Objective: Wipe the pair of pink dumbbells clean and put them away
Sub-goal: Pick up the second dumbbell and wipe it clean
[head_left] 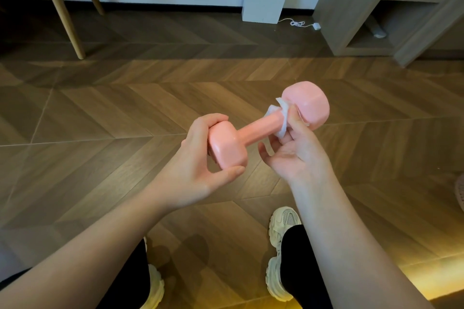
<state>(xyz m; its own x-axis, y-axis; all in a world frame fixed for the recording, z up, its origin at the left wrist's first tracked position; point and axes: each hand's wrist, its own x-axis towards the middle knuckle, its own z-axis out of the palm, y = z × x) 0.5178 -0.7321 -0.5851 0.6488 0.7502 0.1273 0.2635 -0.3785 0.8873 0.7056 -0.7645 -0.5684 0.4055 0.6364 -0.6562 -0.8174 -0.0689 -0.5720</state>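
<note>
Nearest: white chunky sneakers (282, 231) and black trouser legs, person standing on the herringbone wood floor (100, 113).

Above them, both hands hold one pink dumbbell (261, 128) in the air at mid-frame, tilted, its far head up and to the right. Left hand (198, 160) grips the near head, fingers curled over the top and thumb under; it is clenched on it and carries the weight. Right hand (293, 155) is palm-up and half open: thumb and first fingers pinch a white wipe (282, 121) against the handle, right where it meets the far head. The other fingers hang loose and touch nothing.

Step, as I judge it: wiping the first dumbbell, working the handle/far-head junction. Next move likely calls for sliding or twisting the wipe along the handle while the left hand keeps the bar steady or turns it. Putting away not begun.

Second dumbbell not identifiable. A pink object (460, 194) is cropped at the right edge; cannot tell what it is.

Farther back: wooden furniture legs (62, 12) at left, a white box (262, 2) with a white cable (298, 24) by the wall, and an open wooden shelf unit (351, 7) at right, a possible storage spot.
</note>
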